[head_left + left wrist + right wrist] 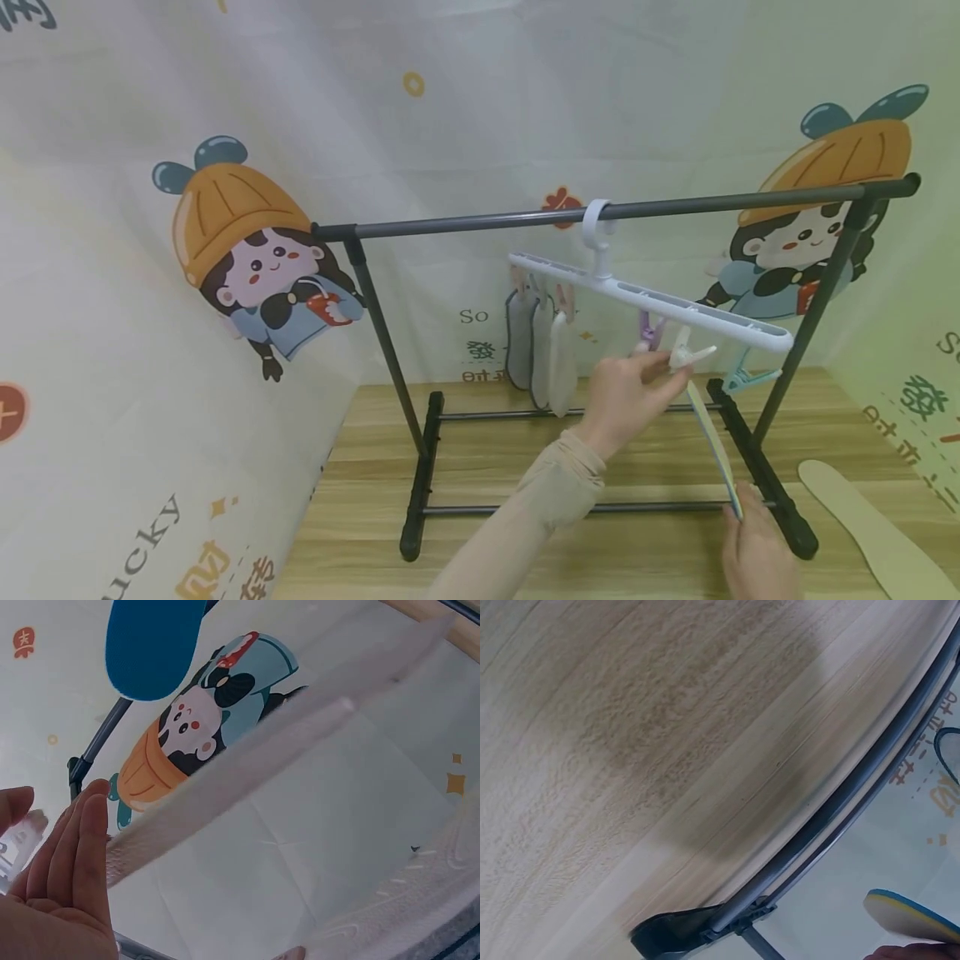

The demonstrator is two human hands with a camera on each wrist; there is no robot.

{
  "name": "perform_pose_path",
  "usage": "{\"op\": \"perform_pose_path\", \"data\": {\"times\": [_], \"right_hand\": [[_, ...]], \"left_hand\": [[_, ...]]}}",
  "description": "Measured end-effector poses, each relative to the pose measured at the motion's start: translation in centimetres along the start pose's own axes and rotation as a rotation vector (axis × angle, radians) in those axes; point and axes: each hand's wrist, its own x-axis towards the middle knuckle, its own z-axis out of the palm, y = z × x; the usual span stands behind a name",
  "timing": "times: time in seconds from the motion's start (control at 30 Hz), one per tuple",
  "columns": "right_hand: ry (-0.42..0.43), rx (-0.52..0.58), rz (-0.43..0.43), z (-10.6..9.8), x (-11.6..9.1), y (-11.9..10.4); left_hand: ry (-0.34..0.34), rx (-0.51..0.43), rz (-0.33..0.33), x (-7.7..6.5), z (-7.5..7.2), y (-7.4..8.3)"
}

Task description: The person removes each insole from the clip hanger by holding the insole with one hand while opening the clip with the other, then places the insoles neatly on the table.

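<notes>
My left hand [630,396] pinches a white clothes clip [686,354] under the white hanger [697,317]. Just below that clip is the upper end of an insole [716,450], seen edge-on with yellow and blue layers. My right hand [761,546] grips its lower end. Whether the clip's jaws bite the insole I cannot tell. In the left wrist view the insole's blue face [154,649] shows beyond my left hand [64,877], and a pale blurred insole [225,769] passes beside it. Fingers of my right hand [915,952] touch the insole [907,911] in the right wrist view.
The hanger hooks over a dark rack's top bar [480,222]. Grey insoles [519,342] and a pale insole [562,367] hang by clips at its left. A purple clip [648,329] and a light blue clip [750,375] flank the white one. Another insole [870,525] lies on the wooden table.
</notes>
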Motion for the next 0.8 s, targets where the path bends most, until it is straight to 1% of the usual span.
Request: {"op": "perform_pose_path", "data": {"times": [0.1,0.2,0.33,0.4,0.47,0.53,0.63,0.67,0.7,0.73,0.8], "right_hand": [[0.004,0.008,-0.001,0.0,0.0,0.1],[0.025,0.014,0.001,-0.1,0.0,0.1],[0.05,0.022,0.017,-0.5,-0.1,0.1],[0.042,0.019,0.037,-0.9,0.0,0.2],[0.044,0.009,0.06,-1.3,0.1,0.5],[0.065,-0.005,0.059,-1.8,0.2,1.1],[0.097,-0.02,0.045,-2.6,0.5,2.3],[0.1,-0.023,0.037,-2.9,0.6,2.9],[0.082,-0.032,0.042,-3.2,0.7,3.4],[0.04,-0.032,0.064,-3.6,0.8,3.9],[-0.006,-0.028,0.11,-4.3,1.0,4.9]], "left_hand": [[-0.003,0.003,0.0,-0.4,0.0,0.0],[0.012,0.003,0.028,-0.7,0.0,0.0],[0.026,-0.061,0.058,-1.1,-0.4,0.1],[0.038,-0.122,0.061,-1.4,-0.8,0.2],[0.065,-0.17,0.071,-1.6,-1.2,0.3],[0.101,-0.204,0.091,-1.9,-1.7,0.3],[0.158,-0.207,0.12,-2.4,-2.3,0.1],[0.174,-0.201,0.12,-2.6,-2.4,0.0],[0.187,-0.197,0.12,-2.9,-2.6,-0.1],[0.198,-0.194,0.114,-3.1,-2.7,-0.3],[0.206,-0.21,0.092,-3.4,-2.9,-0.6]]}}
